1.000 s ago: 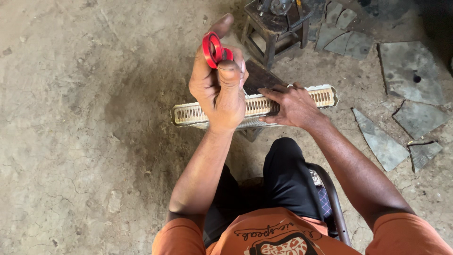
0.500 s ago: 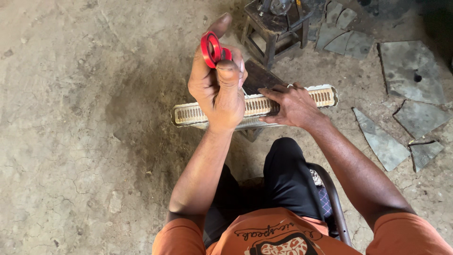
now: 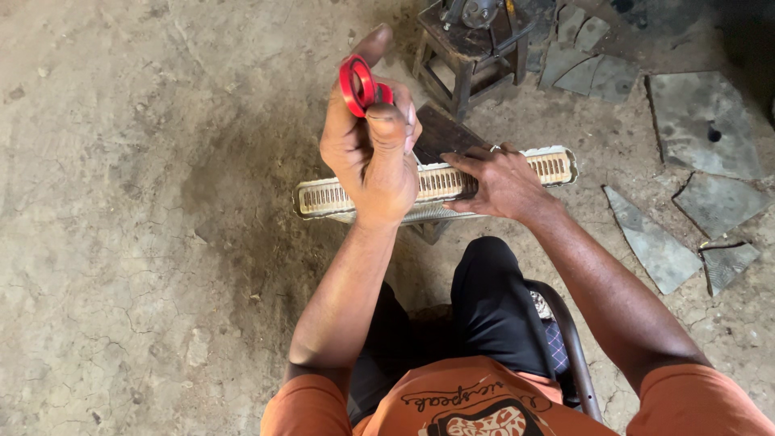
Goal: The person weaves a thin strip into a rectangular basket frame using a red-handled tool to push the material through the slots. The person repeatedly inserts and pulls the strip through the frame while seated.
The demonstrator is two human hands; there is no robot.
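At the bottom of the frame sat the person's orange printed shirt [image 3: 476,404] and black trousers [image 3: 492,315], knees drawn up on a dark-framed seat [image 3: 569,339]. Above them, mid-frame, the left hand [image 3: 367,157] was raised and curled closed around a pair of red-handled scissors [image 3: 359,85], thumb pressed on top, the red loops showing at the upper centre. The right hand [image 3: 496,186] lay flat, fingers spread and holding nothing closed, pressing on a long, pale, finned metal radiator core [image 3: 440,182] that ran across the middle of the frame, lying on a dark slab [image 3: 440,133]. Farther up stood a small dark wooden stool [image 3: 472,48] carrying metal parts; grey broken stone slabs [image 3: 658,250] lay at the right on the cracked earthen floor [image 3: 121,242].

Judging from this, the scissors could slip and nick the right hand's fingers, since they rested close beside where the tool pointed; the thin fins could also bend under too much pressure.

The scissor blades were hidden behind the left hand, so their opening could not be told, and what carried the slab was hidden. The stool's load was cut off by the frame's top edge
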